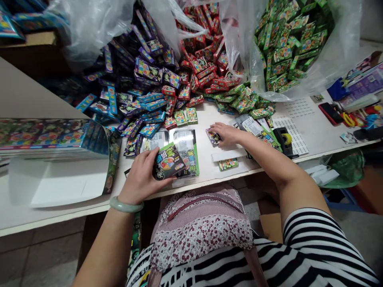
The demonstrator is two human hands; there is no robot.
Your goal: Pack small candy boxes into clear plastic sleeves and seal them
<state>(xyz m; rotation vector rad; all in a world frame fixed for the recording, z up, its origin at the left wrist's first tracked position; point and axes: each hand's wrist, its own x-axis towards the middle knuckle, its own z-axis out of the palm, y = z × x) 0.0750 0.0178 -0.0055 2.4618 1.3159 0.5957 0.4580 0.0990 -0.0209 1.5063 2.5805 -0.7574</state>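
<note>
Holding a black pack [168, 164] in the left hand [140, 172], pinched with the thumb along its near edge and the fingers at its left side. Reaching onto a small purple box [212, 138] with curled fingers of the right hand [226, 134]; cannot tell whether pinching it or only resting there.

Could lose the black pack if gripped too lightly at that one side; might then drop it over the near edge of the desk [206, 163], being so close. Could also drag the clear packages [191, 153] beneath out of line if pressing down while shifting. Might nudge the paper strip [227, 154] and small green box [228, 164] if lowering the right wrist. Farther out, might start a slide in the loose heap of boxes [149, 70] if bumping its front.

Looks flat and squarish: mostly black, green toward the far right, marked with chunky lettering and a multicoloured round design.
</note>
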